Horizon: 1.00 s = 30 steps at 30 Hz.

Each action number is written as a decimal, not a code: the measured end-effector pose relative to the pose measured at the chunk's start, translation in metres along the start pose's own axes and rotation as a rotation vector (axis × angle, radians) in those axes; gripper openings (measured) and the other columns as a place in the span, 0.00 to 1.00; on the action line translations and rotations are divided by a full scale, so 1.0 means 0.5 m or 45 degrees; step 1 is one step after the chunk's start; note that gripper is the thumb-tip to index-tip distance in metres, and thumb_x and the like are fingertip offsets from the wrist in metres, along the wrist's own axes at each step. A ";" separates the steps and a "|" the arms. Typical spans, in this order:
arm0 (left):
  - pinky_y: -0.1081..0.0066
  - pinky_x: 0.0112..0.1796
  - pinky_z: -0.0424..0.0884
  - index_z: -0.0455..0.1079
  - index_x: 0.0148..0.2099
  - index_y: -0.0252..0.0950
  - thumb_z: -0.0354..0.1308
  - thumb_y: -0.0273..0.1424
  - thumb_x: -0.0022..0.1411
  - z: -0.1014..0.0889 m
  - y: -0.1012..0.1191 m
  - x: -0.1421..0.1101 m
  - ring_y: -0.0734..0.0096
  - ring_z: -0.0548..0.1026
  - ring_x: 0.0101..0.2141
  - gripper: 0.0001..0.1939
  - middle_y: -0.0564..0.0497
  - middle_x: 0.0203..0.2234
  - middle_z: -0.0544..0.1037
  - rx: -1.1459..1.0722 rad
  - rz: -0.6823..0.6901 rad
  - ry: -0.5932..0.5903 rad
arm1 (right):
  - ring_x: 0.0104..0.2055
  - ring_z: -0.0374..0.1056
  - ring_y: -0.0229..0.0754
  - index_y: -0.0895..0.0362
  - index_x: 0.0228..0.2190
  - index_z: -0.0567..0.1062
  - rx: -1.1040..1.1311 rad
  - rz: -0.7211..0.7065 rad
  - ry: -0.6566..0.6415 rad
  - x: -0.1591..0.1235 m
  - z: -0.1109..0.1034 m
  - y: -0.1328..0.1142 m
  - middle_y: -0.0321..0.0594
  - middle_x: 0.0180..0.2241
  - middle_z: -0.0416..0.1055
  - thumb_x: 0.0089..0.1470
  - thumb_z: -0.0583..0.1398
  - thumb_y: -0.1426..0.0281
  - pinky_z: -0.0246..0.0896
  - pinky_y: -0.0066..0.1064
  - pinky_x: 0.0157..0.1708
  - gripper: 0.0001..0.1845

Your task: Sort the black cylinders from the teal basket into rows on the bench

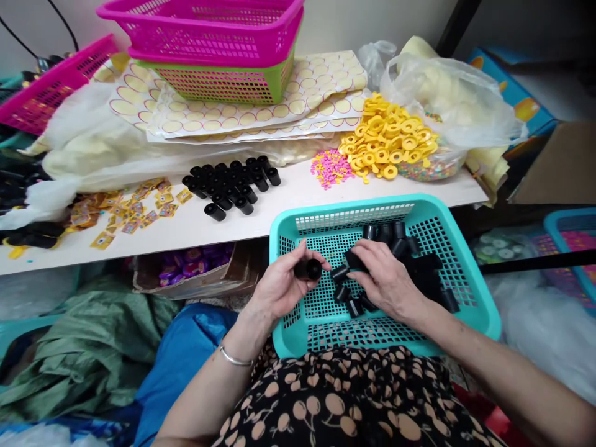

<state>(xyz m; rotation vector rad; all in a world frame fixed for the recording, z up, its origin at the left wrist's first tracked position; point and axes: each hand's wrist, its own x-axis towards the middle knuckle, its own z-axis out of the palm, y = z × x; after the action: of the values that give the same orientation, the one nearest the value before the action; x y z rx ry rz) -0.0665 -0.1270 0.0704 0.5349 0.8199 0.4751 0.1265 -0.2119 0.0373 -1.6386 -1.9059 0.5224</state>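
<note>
A teal mesh basket (470, 298) rests on my lap and holds several short black tubes (410, 248). My left hand (279, 285) is closed around one black tube (309, 269), held over the basket's left side. My right hand (386, 279) lies palm down inside the basket, its fingers pinched on another black tube (352, 261), with more tubes under and beside it.
On the white table (195, 223) stand a cluster of black tubes (233, 183), yellow rings (388, 139), small pink and yellow beads (330, 167), sticker sheets (261, 112), loose orange labels (125, 208), and stacked pink and green baskets (214, 43). Plastic bags lie at both sides.
</note>
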 end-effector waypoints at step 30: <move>0.75 0.24 0.56 0.74 0.30 0.29 0.65 0.36 0.50 0.042 -0.029 -0.008 0.78 0.62 0.24 0.13 0.52 0.22 0.68 0.198 0.242 0.082 | 0.41 0.71 0.43 0.52 0.43 0.71 1.276 0.438 0.220 -0.026 -0.007 -0.065 0.40 0.42 0.71 0.50 0.64 0.69 0.72 0.37 0.40 0.17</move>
<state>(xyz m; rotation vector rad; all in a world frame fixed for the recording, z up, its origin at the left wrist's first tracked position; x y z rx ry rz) -0.0498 -0.1460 0.0757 0.7488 0.8765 0.6087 0.1052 -0.2307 0.0580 -1.2327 -0.9303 1.1858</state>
